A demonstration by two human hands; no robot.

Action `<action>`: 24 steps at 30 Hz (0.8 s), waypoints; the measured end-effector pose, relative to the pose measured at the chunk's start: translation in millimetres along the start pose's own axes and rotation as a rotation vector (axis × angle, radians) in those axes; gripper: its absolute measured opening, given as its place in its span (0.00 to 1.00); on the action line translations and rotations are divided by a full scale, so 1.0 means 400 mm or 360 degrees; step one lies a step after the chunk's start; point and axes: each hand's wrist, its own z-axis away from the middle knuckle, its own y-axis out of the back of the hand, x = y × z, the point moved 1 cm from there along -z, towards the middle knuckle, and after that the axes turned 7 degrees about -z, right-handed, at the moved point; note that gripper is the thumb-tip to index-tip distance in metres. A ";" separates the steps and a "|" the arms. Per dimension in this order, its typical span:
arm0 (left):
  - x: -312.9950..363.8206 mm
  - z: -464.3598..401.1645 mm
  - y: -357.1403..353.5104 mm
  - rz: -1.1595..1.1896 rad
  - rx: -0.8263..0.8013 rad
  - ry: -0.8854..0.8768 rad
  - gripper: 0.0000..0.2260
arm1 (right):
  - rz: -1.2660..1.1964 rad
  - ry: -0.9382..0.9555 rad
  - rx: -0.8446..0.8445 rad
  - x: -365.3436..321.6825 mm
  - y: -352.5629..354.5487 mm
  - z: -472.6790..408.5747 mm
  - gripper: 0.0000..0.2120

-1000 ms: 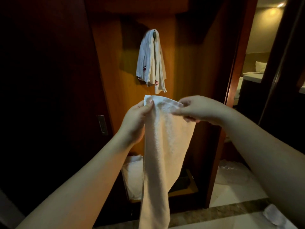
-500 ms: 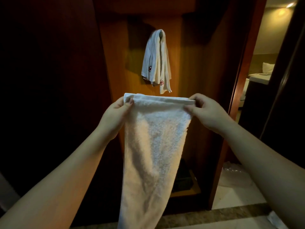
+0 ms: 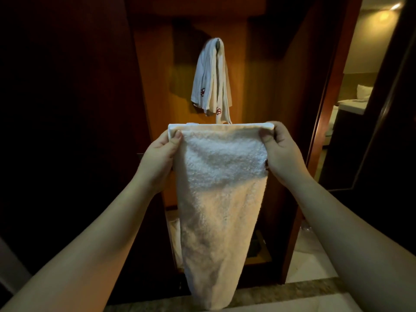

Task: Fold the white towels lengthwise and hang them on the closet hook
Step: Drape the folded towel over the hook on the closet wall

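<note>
A white towel (image 3: 220, 199) hangs in front of me, its top edge stretched flat and level. My left hand (image 3: 161, 158) pinches the top left corner with thumb in front. My right hand (image 3: 281, 154) pinches the top right corner the same way. The towel narrows toward its lower end near the floor. Behind it, folded white towels with red emblems (image 3: 211, 79) hang on the closet hook (image 3: 218, 41) on the wooden back panel.
The open wooden closet (image 3: 153, 86) surrounds the hook, with a low shelf holding more white cloth (image 3: 175, 233). A dark door stands at left. At right a doorway (image 3: 351, 109) opens onto a lit room with a bed. Pale tile floor lies below right.
My hands have moved apart and spread the towel's top edge from a bunched fold to a wide, taut line. The view has come closer to the closet.
</note>
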 end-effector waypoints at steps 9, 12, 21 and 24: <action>-0.007 0.009 -0.046 -0.0011 0.0106 -0.0149 0.10 | 0.0059 0.0282 0.0312 -0.016 0.014 0.023 0.06; -0.008 0.004 -0.056 0.0107 0.0052 -0.0062 0.10 | -0.0115 0.0027 0.0260 -0.018 0.028 0.016 0.05; -0.016 0.010 -0.055 0.0238 -0.0100 0.0100 0.12 | -0.0930 -0.0899 -0.0692 0.011 0.084 0.015 0.20; -0.018 0.022 -0.042 0.0218 -0.0254 0.0181 0.22 | -0.1112 -0.0888 -0.0642 0.007 0.064 0.017 0.16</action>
